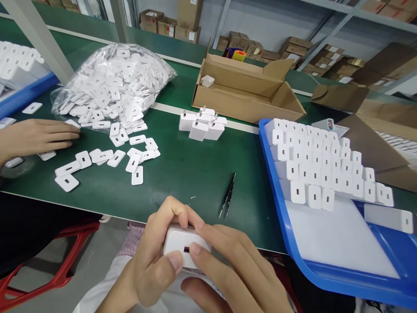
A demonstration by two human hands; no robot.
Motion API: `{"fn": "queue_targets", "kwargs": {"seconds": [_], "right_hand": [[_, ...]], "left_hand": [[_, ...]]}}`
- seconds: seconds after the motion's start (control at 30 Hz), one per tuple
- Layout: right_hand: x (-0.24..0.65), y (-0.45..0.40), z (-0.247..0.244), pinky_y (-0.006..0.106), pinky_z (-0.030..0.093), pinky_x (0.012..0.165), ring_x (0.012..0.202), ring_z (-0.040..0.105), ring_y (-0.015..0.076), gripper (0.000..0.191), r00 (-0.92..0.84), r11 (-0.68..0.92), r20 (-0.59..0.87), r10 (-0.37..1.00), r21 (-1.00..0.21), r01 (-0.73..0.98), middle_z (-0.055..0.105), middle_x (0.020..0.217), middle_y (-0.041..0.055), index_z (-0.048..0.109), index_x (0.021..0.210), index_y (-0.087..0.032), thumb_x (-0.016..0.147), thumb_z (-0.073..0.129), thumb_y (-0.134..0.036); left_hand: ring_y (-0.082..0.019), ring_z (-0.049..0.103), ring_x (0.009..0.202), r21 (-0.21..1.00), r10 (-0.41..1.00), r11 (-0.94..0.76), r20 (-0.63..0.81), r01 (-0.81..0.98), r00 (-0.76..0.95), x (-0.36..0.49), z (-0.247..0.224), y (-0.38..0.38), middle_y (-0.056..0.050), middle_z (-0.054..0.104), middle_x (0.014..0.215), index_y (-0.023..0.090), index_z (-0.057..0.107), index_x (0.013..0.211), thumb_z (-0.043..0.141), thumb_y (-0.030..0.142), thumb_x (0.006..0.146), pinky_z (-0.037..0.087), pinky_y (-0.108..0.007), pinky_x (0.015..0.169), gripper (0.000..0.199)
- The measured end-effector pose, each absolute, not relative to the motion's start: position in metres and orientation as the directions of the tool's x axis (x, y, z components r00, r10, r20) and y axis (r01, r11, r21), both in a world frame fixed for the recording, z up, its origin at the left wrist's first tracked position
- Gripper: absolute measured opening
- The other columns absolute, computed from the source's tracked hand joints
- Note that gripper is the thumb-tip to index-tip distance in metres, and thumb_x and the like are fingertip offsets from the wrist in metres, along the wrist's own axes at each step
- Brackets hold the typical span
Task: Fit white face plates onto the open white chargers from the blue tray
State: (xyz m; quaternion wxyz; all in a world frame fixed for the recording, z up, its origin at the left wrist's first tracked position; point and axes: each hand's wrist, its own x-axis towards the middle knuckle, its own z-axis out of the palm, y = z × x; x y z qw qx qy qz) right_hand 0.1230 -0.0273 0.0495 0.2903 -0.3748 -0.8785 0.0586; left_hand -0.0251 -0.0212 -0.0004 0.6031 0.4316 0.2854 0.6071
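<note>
At the table's front edge, a white USB charger (176,241) is held with its slotted end face up. My left hand (153,261) wraps round it, the thumb on the near edge of the face and the fingers along the far side. My right hand (241,261) closes on it from the right, with one fingertip pressed on the face beside the dark USB slot. The fingers hide part of the charger's sides. Beyond my hands lie black tweezers (228,196). Loose white end caps (117,158) with slots are scattered to the left.
A clear bag of end caps (110,82) sits behind the loose ones. Several chargers (198,130) stand mid-table before an open cardboard box (244,100). A blue tray (293,256) holds rows of chargers at right. Another person's hand (42,138) rests at left.
</note>
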Motion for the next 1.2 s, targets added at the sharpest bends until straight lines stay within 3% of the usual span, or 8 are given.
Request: {"fn": "queue_targets", "kwargs": {"seconds": [0.17,0.33,0.47,0.6,0.7,0.77,1.03,1.2], "right_hand": [[0.124,-0.030,0.033,0.030,0.060,0.078,0.104,0.066,0.0207,0.016,-0.492,0.742,0.602,0.628,-0.275,0.611,0.074,0.104,0.0103,0.065,0.103,-0.014,0.088,0.063,-0.008],[0.136,-0.027,0.029,0.032,0.061,0.083,0.106,0.066,0.0232,0.018,-0.520,0.779,0.640,0.566,-0.208,0.591,0.074,0.106,0.0122,0.069,0.102,-0.011,0.085,0.065,-0.006],[0.142,-0.019,0.031,0.032,0.058,0.090,0.108,0.063,0.0212,0.020,-0.533,0.794,0.641,0.551,-0.209,0.570,0.071,0.112,0.0105,0.069,0.103,-0.011,0.087,0.061,-0.002],[0.139,-0.010,0.029,0.031,0.057,0.084,0.100,0.061,0.0178,0.011,-0.405,0.733,0.617,0.675,-0.493,0.469,0.066,0.109,0.0078,0.064,0.101,-0.016,0.095,0.059,-0.025],[0.135,-0.011,0.026,0.027,0.058,0.070,0.089,0.063,0.0166,0.029,-0.187,0.425,0.381,0.905,-0.802,0.420,0.063,0.107,0.0073,0.060,0.116,-0.022,0.097,0.053,-0.043],[0.132,-0.013,0.024,0.022,0.057,0.062,0.082,0.064,0.0144,0.026,-0.154,0.289,0.248,0.956,-0.883,0.370,0.062,0.105,0.0053,0.060,0.117,-0.026,0.098,0.051,-0.041],[0.129,-0.015,0.023,0.026,0.053,0.078,0.103,0.060,0.0174,0.025,-0.192,0.420,0.374,0.907,-0.792,0.443,0.058,0.113,0.0072,0.058,0.117,-0.025,0.102,0.040,-0.035],[0.127,-0.025,0.013,0.026,0.052,0.075,0.097,0.062,0.0167,0.032,-0.147,0.489,0.472,0.869,-0.775,0.401,0.053,0.122,0.0077,0.060,0.114,-0.027,0.103,0.035,-0.043]], "left_hand": [[-0.013,0.046,0.073,0.848,0.974,-0.046,0.155,-0.528,0.165,-0.025,0.005,-0.022,0.003,0.050,0.097,0.029,0.045,0.100,0.056,0.049,0.087,0.040,-0.026,0.065,0.026],[-0.017,0.049,0.088,0.973,0.972,0.123,-0.078,-0.195,0.221,-0.037,0.014,-0.021,0.000,0.049,0.107,0.029,0.057,0.103,0.053,0.054,0.090,0.042,-0.026,0.075,0.028],[-0.012,0.056,0.079,0.833,0.903,0.380,-0.242,-0.401,0.354,-0.041,0.020,-0.020,0.001,0.063,0.092,0.028,0.063,0.113,0.068,0.049,0.084,0.045,-0.019,0.068,0.036],[-0.009,0.060,0.077,0.822,0.940,0.322,-0.220,-0.469,0.259,-0.036,0.022,-0.019,0.002,0.070,0.085,0.026,0.069,0.109,0.071,0.042,0.085,0.047,-0.014,0.068,0.029],[-0.010,0.066,0.078,0.839,0.951,0.287,-0.193,-0.462,0.240,-0.032,0.022,-0.019,0.002,0.073,0.087,0.025,0.068,0.110,0.071,0.038,0.086,0.051,-0.014,0.069,0.027],[-0.010,0.067,0.080,0.863,0.961,0.257,-0.183,-0.435,0.206,-0.030,0.022,-0.019,0.003,0.074,0.087,0.025,0.069,0.109,0.071,0.037,0.086,0.052,-0.013,0.069,0.026],[-0.013,0.068,0.082,0.921,0.992,0.121,-0.095,-0.371,0.087,-0.025,0.017,-0.020,0.002,0.074,0.093,0.027,0.071,0.109,0.074,0.041,0.083,0.054,-0.016,0.073,0.030],[-0.028,0.063,0.116,0.939,0.971,0.235,-0.214,-0.251,0.108,-0.025,0.014,-0.027,-0.007,0.068,0.125,0.026,0.068,0.115,0.084,0.059,0.060,0.053,-0.027,0.092,0.066]]}}
